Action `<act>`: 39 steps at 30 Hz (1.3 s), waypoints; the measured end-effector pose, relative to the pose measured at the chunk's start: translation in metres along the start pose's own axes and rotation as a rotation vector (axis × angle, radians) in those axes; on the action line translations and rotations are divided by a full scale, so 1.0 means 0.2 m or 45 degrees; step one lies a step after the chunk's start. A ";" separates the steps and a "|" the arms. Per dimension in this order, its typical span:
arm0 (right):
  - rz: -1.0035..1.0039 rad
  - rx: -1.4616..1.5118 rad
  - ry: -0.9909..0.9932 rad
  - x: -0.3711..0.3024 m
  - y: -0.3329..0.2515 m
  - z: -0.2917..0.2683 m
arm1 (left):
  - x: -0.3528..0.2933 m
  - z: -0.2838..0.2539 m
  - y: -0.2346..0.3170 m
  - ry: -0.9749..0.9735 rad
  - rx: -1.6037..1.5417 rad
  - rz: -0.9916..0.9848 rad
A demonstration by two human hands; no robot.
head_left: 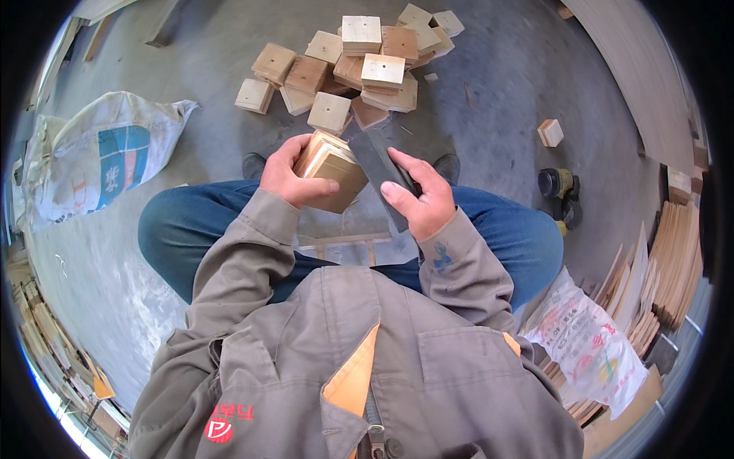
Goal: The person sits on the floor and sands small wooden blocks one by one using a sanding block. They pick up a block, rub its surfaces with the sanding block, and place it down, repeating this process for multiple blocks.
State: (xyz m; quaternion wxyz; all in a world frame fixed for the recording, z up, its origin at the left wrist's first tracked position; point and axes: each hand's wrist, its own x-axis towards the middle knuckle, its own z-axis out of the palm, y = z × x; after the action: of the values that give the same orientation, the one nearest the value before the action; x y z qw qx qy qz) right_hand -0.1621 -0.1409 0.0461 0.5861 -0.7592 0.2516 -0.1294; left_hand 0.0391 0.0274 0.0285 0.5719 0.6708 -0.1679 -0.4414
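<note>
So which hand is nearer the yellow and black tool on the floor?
The right hand. It's left of the tool, holding a dark block; the left hand is farther left, with a wooden block.

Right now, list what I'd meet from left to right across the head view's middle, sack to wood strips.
White sack, left hand, layered wooden block, dark flat block, right hand, yellow-and-black tool, thin wood strips.
</note>
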 end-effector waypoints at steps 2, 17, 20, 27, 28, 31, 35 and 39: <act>0.080 0.128 0.043 0.06 0.04 0.05 | -0.01 0.01 0.00 0.010 -0.065 -0.026; 0.009 -0.128 0.031 0.04 0.02 0.01 | 0.02 -0.03 -0.03 0.013 -0.029 -0.124; -0.065 -0.117 0.025 0.11 -0.01 0.09 | 0.02 0.00 -0.05 -0.076 0.160 -0.104; -0.018 -0.069 0.127 0.16 0.00 0.01 | 0.01 0.04 -0.01 -0.042 -0.080 -0.121; -0.019 -0.097 0.172 0.16 0.04 -0.02 | 0.02 0.02 -0.01 -0.026 -0.073 -0.132; 0.074 -0.077 0.118 0.11 0.03 -0.04 | 0.04 -0.02 -0.01 0.004 -0.066 -0.171; 0.008 -0.167 0.036 0.09 0.02 0.03 | 0.04 0.00 -0.04 -0.006 0.073 -0.129; -0.253 -0.182 0.089 0.18 -0.07 0.12 | 0.02 0.07 -0.05 -0.035 0.287 -0.145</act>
State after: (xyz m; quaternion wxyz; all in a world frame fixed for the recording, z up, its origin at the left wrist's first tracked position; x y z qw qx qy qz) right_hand -0.1176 -0.1374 0.0500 0.5055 -0.8154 0.2040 -0.1951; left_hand 0.0266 0.0188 0.0189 0.4644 0.7332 -0.1857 -0.4607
